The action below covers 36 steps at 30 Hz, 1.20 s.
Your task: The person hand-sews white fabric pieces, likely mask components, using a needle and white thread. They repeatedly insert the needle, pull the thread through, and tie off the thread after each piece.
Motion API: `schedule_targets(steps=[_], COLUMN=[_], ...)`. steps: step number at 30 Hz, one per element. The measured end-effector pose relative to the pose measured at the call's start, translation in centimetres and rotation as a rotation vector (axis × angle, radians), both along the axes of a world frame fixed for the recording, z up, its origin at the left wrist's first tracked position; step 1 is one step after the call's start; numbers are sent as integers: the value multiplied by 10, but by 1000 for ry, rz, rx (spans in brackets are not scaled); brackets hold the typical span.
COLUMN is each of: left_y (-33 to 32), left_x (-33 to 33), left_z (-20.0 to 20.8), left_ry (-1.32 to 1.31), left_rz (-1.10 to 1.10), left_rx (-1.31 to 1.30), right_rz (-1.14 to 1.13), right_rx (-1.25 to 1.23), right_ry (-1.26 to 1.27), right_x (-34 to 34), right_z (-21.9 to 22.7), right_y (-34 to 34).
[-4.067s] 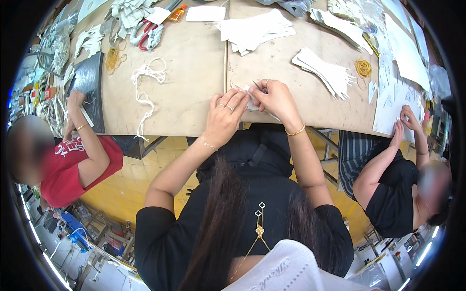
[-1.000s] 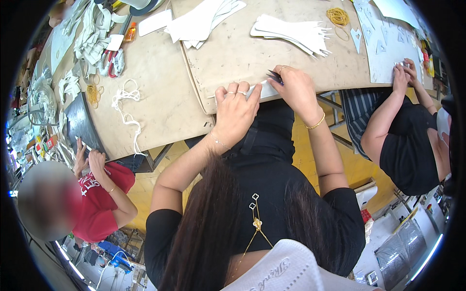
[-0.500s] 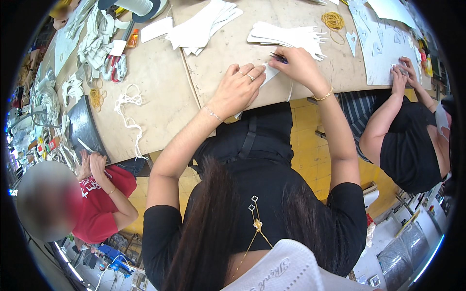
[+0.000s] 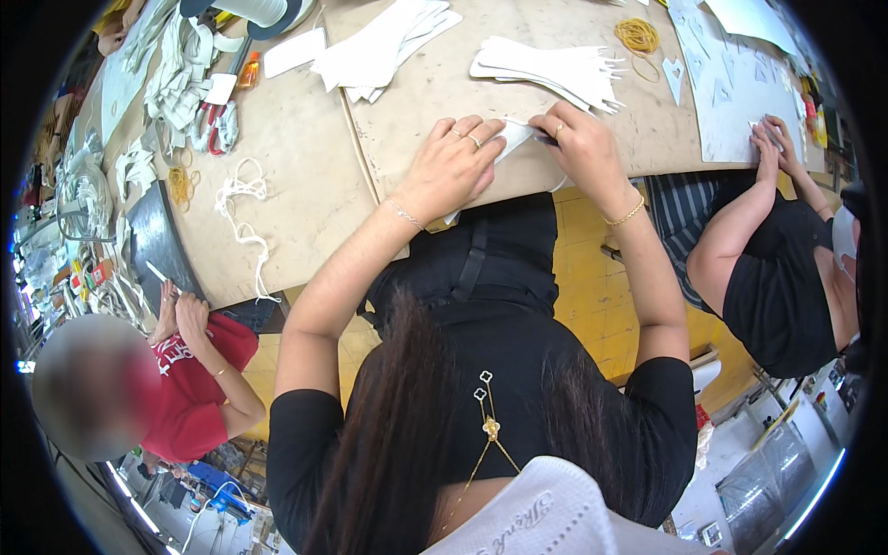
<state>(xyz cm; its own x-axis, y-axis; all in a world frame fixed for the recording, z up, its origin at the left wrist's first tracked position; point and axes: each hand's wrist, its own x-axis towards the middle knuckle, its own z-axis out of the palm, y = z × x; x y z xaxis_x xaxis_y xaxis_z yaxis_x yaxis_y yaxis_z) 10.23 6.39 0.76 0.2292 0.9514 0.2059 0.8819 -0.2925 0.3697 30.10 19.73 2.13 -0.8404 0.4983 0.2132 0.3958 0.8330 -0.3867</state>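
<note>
My left hand point(image 4: 451, 165), with rings on its fingers, lies over a white flat piece point(image 4: 514, 139) at the table's near edge. Its bent fingers hold the piece down, and a small corner shows below the palm. At the other end of the piece is my right hand point(image 4: 585, 153), its fingertips pinched together by the edge. A slim dark tool point(image 4: 546, 138) shows under those fingers; most of it is hidden, so its kind is unclear. Just beyond my hands lies a stack of white cut pieces point(image 4: 536, 69) with fringed ends.
Another white stack point(image 4: 384, 46) lies farther left, near a seam in the table point(image 4: 305, 139). Rubber bands point(image 4: 637, 37) sit at the far right, white cord point(image 4: 245, 199) at left. Co-workers sit on both sides: one in a red shirt point(image 4: 190, 407), one in black point(image 4: 777, 296).
My right hand has moved slightly right and nearer to me, and its fingers have turned down. The dark tool, whose point showed before, is now mostly covered. My left hand stays put.
</note>
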Motion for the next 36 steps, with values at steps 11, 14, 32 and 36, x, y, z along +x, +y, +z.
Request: schedule_targets(steps=[11, 14, 32, 36], left_y=[5, 7, 6, -29], left_x=[3, 7, -14, -14], left_z=[6, 6, 1, 3], left_ry=[-9, -28, 25, 41], left_rz=[11, 28, -154, 31], left_rx=[-45, -28, 36, -2], right_rz=[50, 54, -447, -250], right_rx=[148, 149, -985, -695], right_ry=[-6, -29, -10, -195], right_x=[17, 15, 3, -27], right_z=[-4, -1, 13, 17], right_y=[-9, -10, -2, 0])
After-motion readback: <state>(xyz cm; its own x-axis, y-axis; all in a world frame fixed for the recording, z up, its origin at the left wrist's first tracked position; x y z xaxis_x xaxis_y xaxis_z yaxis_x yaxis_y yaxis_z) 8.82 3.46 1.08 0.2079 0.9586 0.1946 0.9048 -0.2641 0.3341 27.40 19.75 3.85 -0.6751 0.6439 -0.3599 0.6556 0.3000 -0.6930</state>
